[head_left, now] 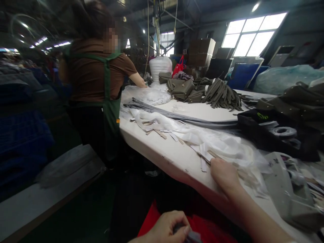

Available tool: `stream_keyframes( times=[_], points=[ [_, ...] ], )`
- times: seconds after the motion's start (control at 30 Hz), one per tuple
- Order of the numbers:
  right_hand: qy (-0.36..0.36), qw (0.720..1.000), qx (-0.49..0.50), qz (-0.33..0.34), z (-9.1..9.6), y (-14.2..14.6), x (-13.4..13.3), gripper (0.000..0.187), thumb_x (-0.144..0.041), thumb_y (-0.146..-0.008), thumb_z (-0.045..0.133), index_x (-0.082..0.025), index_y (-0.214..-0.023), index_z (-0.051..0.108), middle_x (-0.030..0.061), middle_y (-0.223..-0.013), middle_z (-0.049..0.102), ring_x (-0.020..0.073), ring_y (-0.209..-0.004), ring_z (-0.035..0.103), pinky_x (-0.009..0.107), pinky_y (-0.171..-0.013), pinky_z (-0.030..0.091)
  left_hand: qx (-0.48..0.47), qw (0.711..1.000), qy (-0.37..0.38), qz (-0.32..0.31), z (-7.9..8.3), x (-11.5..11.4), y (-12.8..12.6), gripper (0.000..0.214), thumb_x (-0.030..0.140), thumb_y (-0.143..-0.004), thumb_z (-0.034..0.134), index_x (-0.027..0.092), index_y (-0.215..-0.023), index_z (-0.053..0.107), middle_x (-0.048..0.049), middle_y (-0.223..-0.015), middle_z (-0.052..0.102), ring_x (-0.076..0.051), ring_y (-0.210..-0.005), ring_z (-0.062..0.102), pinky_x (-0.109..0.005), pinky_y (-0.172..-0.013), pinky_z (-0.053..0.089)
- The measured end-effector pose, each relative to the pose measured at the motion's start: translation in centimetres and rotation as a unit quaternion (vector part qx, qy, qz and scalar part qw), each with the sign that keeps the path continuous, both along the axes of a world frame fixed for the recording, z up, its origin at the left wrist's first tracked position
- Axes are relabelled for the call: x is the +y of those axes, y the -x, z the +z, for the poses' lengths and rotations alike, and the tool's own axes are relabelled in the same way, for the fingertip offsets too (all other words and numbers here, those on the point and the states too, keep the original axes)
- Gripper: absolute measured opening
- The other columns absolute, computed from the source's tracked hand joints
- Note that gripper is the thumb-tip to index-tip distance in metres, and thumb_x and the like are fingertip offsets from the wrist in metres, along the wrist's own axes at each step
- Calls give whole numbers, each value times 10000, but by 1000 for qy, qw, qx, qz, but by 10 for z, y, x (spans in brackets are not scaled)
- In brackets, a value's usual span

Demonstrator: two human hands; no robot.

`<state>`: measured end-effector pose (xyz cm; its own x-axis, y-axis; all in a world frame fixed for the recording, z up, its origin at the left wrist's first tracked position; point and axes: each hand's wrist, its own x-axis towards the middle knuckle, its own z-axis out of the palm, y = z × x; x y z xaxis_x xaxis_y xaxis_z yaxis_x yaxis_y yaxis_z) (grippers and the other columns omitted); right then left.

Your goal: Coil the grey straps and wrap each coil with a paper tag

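Note:
My left hand is low at the front, over red cloth. Its fingers are curled round a grey bundle of strip-like material, partly hidden by the hand. Over the edge of the white table my right hand is closed on a narrow strip that sticks out to the left; its fingertips are mostly hidden. Scattered tan and white strip scraps lie nearby. Behind them, thin white sheeting is crumpled along the table.
A pale machine stands right of my right hand. Long grey strips, olive bags and a dark bag with a white roll lie on the table. A co-worker in a green apron stands at the left, one arm over the table.

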<state>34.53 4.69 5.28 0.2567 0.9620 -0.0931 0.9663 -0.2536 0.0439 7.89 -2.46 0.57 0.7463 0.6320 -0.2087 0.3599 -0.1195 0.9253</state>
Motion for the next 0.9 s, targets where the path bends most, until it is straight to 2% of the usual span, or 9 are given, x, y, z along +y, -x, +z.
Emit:
stream_keyframes(
  times=[0.13, 0.3, 0.37, 0.47, 0.57, 0.67, 0.77, 0.83, 0.9],
  points=[
    [-30, 999, 40, 7, 12, -4, -4, 349, -97, -905, 294, -155, -1036, 613, 149, -1052, 685, 291, -906, 664, 365, -699, 441, 11, 1000, -4, -7, 8, -3, 2, 360, 337, -931, 405, 158, -937, 718, -72, -905, 709, -165, -824, 633, -225, -751, 448],
    [-90, 966, 230, 77, 27, 20, -56, 238, -283, -923, 386, -205, -1024, 587, 76, -945, 696, 244, -845, 646, 335, -712, 435, 16, 999, 9, 39, 22, -10, 11, 336, 377, -933, 442, 162, -925, 700, -63, -902, 698, -171, -832, 627, -248, -775, 458],
    [-70, 942, 313, 102, 29, 32, -82, 277, -372, -936, 391, -220, -1009, 610, 59, -858, 687, 223, -769, 631, 320, -675, 437, 4, 993, 89, 75, 19, -13, 15, 343, 439, -920, 465, 158, -914, 661, -42, -798, 670, -141, -674, 611, -225, -641, 466],
    [-12, 892, 437, 113, 26, 46, -115, 370, -446, -962, 354, -242, -1024, 656, 44, -836, 681, 196, -741, 616, 301, -683, 454, -27, 963, 229, 143, 8, -18, 19, 425, 557, -888, 469, 160, -925, 614, -8, -686, 612, -103, -468, 532, -192, -440, 398],
    [35, 866, 484, 122, 15, 56, -135, 395, -439, -973, 348, -251, -1037, 689, 56, -936, 679, 202, -860, 618, 308, -784, 462, -62, 946, 262, 182, 1, -23, 20, 464, 591, -866, 487, 148, -903, 619, -16, -682, 615, -92, -441, 522, -178, -408, 381],
    [57, 867, 477, 133, 11, 63, -143, 376, -445, -960, 386, -245, -1012, 700, 64, -878, 656, 205, -837, 606, 325, -776, 463, -61, 948, 255, 182, 0, -23, 19, 444, 561, -879, 488, 142, -913, 632, -10, -618, 598, -98, -439, 526, -171, -405, 367],
    [66, 876, 453, 152, 16, 68, -146, 305, -449, -926, 460, -256, -986, 689, 52, -866, 655, 201, -797, 604, 326, -732, 463, -61, 957, 222, 177, 2, -20, 17, 390, 485, -897, 486, 133, -892, 652, -20, -630, 617, -115, -503, 557, -186, -466, 404],
    [80, 892, 413, 168, 21, 70, -148, 238, -438, -887, 525, -262, -920, 682, 35, -846, 668, 194, -752, 607, 319, -692, 453, -66, 964, 188, 174, 3, -18, 16, 344, 421, -900, 493, 124, -863, 663, -46, -733, 661, -122, -600, 594, -197, -562, 450],
    [97, 912, 354, 182, 25, 71, -151, 200, -408, -866, 543, -257, -810, 662, 18, -764, 668, 182, -672, 599, 311, -628, 424, -55, 968, 183, 163, 5, -17, 15, 338, 400, -906, 477, 120, -897, 666, -52, -766, 669, -118, -597, 596, -198, -571, 457]
  ],
)
